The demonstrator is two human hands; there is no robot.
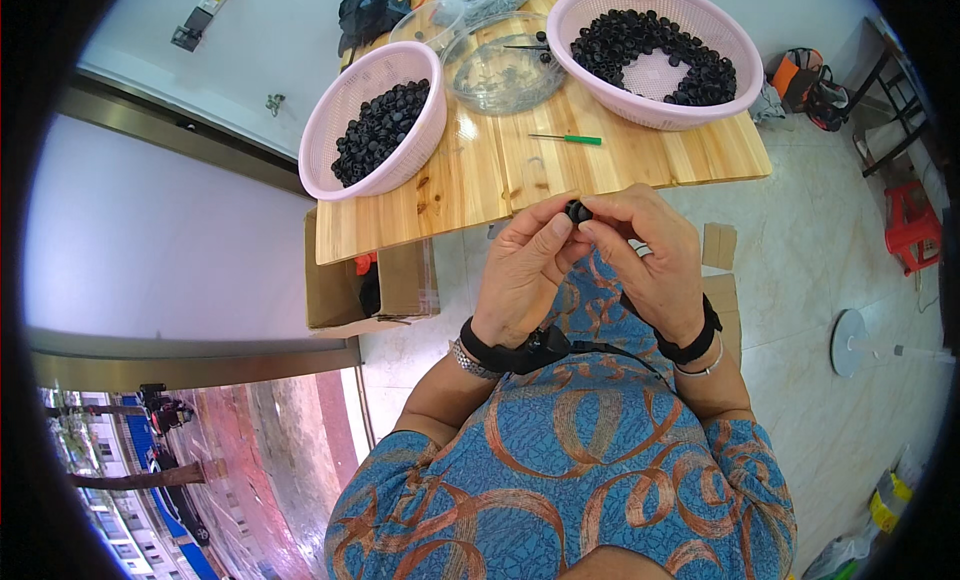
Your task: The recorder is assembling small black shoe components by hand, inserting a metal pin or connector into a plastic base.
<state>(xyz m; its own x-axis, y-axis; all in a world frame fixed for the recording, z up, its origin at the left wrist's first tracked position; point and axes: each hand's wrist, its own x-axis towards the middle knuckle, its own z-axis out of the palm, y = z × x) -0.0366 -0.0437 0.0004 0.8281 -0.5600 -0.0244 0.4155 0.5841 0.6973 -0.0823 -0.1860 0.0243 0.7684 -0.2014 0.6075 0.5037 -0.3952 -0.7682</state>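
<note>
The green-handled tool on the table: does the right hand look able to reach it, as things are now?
Probably yes: the green-handled tool lies uncovered just beyond the right hand, with nothing visible blocking it, though that hand is holding a small black part.

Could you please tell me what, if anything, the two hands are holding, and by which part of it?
A small round black piece: the left hand and right hand pinch it by its left and right sides with their fingers.
</note>
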